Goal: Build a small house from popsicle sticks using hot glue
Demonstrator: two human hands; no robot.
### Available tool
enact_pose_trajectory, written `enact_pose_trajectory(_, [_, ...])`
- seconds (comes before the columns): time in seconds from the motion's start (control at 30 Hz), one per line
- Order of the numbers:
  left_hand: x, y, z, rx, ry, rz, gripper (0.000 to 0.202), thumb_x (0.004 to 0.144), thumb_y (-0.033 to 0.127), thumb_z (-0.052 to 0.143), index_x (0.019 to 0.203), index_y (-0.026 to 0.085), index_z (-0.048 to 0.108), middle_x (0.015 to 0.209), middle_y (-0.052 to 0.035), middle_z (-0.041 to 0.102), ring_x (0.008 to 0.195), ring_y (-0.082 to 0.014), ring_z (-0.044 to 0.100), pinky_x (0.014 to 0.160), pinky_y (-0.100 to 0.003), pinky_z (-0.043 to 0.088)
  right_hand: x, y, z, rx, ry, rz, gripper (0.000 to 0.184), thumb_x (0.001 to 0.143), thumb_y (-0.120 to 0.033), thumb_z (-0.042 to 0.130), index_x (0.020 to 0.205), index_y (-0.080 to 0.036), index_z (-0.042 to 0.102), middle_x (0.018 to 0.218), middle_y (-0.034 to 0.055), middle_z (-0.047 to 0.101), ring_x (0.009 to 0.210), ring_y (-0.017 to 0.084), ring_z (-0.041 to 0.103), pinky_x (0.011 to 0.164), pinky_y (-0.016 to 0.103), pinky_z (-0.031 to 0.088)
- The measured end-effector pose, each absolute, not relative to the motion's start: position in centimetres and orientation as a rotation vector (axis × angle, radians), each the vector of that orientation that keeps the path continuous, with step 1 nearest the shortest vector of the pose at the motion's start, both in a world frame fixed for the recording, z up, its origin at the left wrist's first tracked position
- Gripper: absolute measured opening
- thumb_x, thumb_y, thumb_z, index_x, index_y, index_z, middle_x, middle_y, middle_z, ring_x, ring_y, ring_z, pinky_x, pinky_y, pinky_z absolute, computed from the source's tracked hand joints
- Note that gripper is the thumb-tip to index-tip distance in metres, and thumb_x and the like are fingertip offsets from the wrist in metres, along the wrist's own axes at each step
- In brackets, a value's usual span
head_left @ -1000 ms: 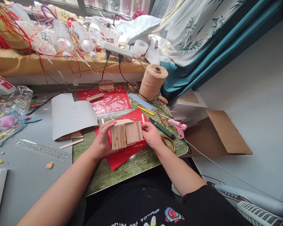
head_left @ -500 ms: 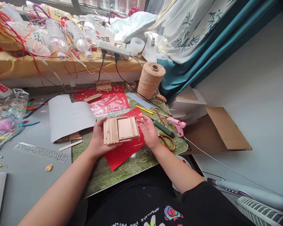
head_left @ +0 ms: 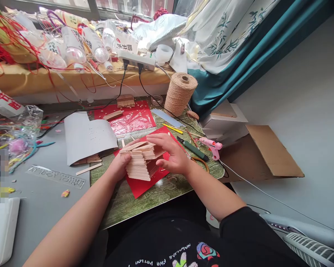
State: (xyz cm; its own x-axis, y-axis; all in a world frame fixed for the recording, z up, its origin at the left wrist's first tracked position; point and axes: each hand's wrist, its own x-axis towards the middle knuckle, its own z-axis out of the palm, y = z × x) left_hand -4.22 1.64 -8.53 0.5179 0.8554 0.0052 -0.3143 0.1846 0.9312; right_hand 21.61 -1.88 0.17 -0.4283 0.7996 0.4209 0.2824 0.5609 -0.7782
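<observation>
A small house built of wooden craft sticks (head_left: pixel 139 161) is held over a red paper sheet (head_left: pixel 140 185) on a green mat (head_left: pixel 161 193). My left hand (head_left: pixel 119 167) grips its left side, fingers curled under the stick wall. My right hand (head_left: pixel 171 154) is wrapped over its right end and roof, fingers closed on the wood. The house is turned so that its slatted wall faces me.
A pink glue gun (head_left: pixel 211 145), green-handled cutter (head_left: pixel 192 148), scissors (head_left: pixel 202 163) and yellow pencil (head_left: pixel 172 129) lie right of my hands. A twine spool (head_left: pixel 180 93), grey card (head_left: pixel 86 137), clear ruler (head_left: pixel 57 176), loose stick (head_left: pixel 88 169) and cardboard box (head_left: pixel 269 155) surround the mat.
The stick house has been rotated, its slatted wall now towards me. My right hand, open beside it half a second ago, has closed over its right end.
</observation>
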Motion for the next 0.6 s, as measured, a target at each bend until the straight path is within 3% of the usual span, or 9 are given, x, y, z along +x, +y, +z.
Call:
enact_pose_trajectory(0.23, [-5.0, 1.0, -9.5, 0.857, 0.638, 0.831, 0.078, 0.086, 0.082, 0.070, 0.133, 0.019, 0.075, 0.127, -0.0134, 0.082, 0.126, -0.0426, 0.075, 0.113, -0.061, 0.057, 20.7, -1.4, 1.1, -0.750, -2.067, 0.755, 0.049, 0.108, -0.044, 0.064, 0.156, -0.035, 0.060, 0.142, 0.0067, 0.073, 0.131, 0.028, 0.067, 0.116, 0.049, 0.053])
enact_pose_trajectory(0.4, [-5.5, 0.8, -9.7, 0.687, 0.565, 0.804, 0.073, 0.090, 0.071, 0.075, 0.134, 0.013, 0.076, 0.127, -0.0167, 0.082, 0.131, -0.0419, 0.073, 0.119, -0.054, 0.053, 20.1, -0.8, 0.7, -0.644, -2.065, 0.677, 0.045, 0.109, -0.041, 0.066, 0.151, -0.027, 0.063, 0.134, 0.0101, 0.077, 0.126, 0.026, 0.070, 0.112, 0.048, 0.055])
enact_pose_trajectory(0.6, [-5.8, 0.9, -9.8, 0.594, 0.562, 0.801, 0.062, 0.089, 0.064, 0.079, 0.125, 0.013, 0.080, 0.123, -0.0149, 0.084, 0.132, -0.0412, 0.073, 0.123, -0.052, 0.050, 19.4, -0.9, 0.1, -0.634, -2.113, 0.683, 0.045, 0.110, -0.045, 0.063, 0.152, -0.029, 0.062, 0.137, 0.0101, 0.076, 0.126, 0.025, 0.070, 0.112, 0.047, 0.058])
